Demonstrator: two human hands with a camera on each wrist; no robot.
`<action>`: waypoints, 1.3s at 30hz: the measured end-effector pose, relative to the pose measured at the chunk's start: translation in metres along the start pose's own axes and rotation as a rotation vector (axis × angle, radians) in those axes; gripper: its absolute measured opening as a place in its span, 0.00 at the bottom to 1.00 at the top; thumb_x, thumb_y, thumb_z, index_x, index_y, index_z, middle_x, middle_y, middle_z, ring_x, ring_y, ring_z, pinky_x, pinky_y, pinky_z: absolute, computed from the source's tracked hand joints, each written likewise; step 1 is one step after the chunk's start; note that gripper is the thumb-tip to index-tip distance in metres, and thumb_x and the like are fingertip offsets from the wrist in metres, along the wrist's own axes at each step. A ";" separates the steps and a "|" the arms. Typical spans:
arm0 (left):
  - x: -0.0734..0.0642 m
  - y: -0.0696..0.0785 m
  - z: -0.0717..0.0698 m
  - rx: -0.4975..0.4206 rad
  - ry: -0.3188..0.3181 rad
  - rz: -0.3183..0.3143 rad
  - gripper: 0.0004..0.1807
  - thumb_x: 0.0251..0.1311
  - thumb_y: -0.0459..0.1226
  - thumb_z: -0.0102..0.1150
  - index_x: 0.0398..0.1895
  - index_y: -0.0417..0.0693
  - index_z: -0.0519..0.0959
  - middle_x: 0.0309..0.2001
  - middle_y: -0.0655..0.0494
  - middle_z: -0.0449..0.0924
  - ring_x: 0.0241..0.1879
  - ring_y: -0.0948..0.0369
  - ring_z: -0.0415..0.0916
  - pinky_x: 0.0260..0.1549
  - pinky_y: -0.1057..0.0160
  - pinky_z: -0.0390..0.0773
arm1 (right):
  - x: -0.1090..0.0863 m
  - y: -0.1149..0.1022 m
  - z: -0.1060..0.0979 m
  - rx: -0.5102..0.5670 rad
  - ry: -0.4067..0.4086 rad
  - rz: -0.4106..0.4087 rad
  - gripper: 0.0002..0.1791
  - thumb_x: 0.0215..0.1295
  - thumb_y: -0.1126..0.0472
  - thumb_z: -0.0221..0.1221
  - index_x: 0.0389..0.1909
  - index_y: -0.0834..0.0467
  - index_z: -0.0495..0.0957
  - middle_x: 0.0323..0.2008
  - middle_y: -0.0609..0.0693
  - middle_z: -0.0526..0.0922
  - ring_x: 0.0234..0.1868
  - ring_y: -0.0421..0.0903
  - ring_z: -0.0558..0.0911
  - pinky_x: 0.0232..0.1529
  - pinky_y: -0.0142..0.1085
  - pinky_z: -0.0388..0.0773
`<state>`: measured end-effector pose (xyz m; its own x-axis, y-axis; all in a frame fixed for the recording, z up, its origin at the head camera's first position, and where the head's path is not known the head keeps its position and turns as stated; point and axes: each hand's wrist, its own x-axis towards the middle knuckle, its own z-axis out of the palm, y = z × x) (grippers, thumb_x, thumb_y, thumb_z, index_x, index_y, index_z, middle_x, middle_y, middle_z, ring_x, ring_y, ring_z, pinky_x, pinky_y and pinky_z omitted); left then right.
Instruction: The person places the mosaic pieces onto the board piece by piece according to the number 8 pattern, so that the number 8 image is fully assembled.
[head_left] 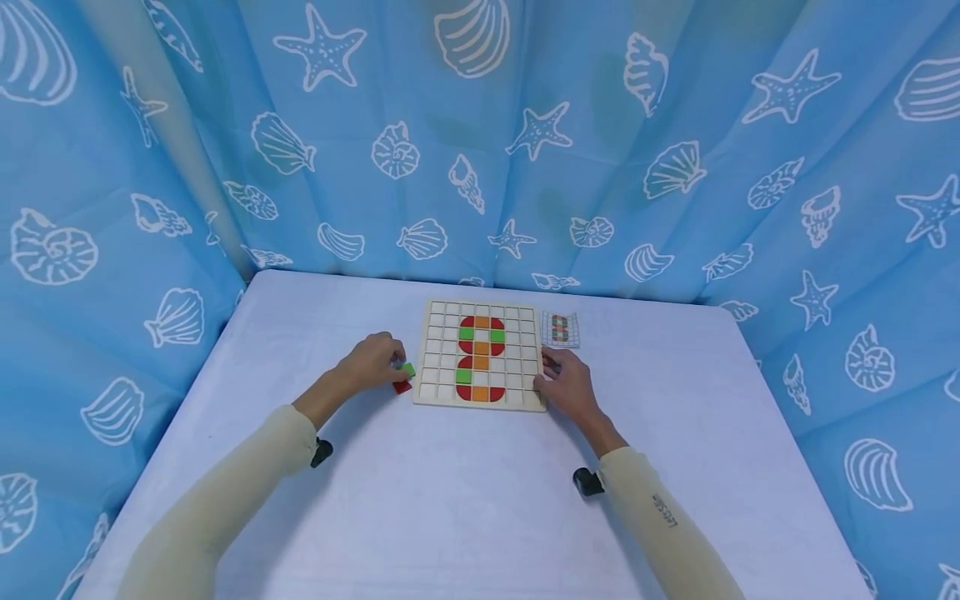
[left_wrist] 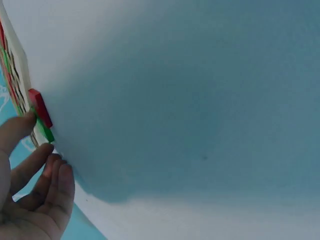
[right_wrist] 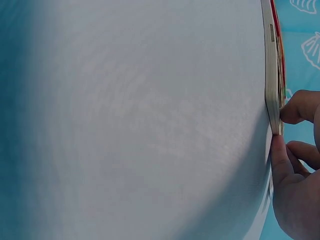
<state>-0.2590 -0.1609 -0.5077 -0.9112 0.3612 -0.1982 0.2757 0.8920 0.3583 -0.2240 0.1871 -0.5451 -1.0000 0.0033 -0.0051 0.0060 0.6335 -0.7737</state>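
Observation:
A wooden grid board (head_left: 442, 379) lies on the table, with red, orange and green tiles set in its middle columns. Left of it, my left hand (head_left: 372, 362) pinches a green square tile (head_left: 407, 368) between thumb and index finger. A red tile (head_left: 402, 387) lies right beside the green one; in the left wrist view the red tile (left_wrist: 41, 107) and green tile (left_wrist: 46, 131) sit close to the board's edge. At the board's right edge, my right hand (head_left: 572, 385) grips the rim, thumb on top and a finger against the side (right_wrist: 272, 110).
A small pattern card (head_left: 572, 329) with a printed coloured grid lies beyond my right hand, beside the board's upper right corner. White cloth covers the table (head_left: 450, 500). A blue shell-patterned curtain (head_left: 525, 167) hangs behind and at both sides.

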 end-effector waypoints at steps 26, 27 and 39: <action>0.008 0.003 0.000 -0.034 0.007 0.062 0.23 0.50 0.34 0.71 0.52 0.43 0.81 0.45 0.51 0.77 0.43 0.57 0.72 0.49 0.59 0.77 | 0.000 0.001 0.001 -0.044 0.017 -0.002 0.32 0.59 0.65 0.63 0.66 0.63 0.69 0.52 0.56 0.75 0.56 0.48 0.78 0.54 0.36 0.76; 0.008 0.003 0.001 -0.039 0.011 0.059 0.22 0.51 0.34 0.70 0.52 0.43 0.81 0.45 0.52 0.77 0.43 0.57 0.72 0.48 0.59 0.77 | 0.000 0.001 0.002 -0.045 0.016 -0.002 0.32 0.59 0.65 0.63 0.66 0.63 0.69 0.52 0.56 0.75 0.56 0.48 0.77 0.54 0.36 0.76; 0.004 0.006 0.000 -0.031 0.010 0.101 0.21 0.53 0.33 0.69 0.52 0.43 0.81 0.49 0.51 0.77 0.46 0.56 0.71 0.50 0.58 0.76 | -0.001 0.000 0.001 -0.043 0.015 0.000 0.32 0.59 0.65 0.63 0.66 0.62 0.69 0.52 0.55 0.75 0.56 0.48 0.77 0.54 0.37 0.76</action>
<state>-0.2606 -0.1544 -0.5063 -0.8820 0.4465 -0.1507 0.3571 0.8420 0.4044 -0.2226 0.1863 -0.5460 -0.9999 0.0144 0.0044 0.0063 0.6661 -0.7458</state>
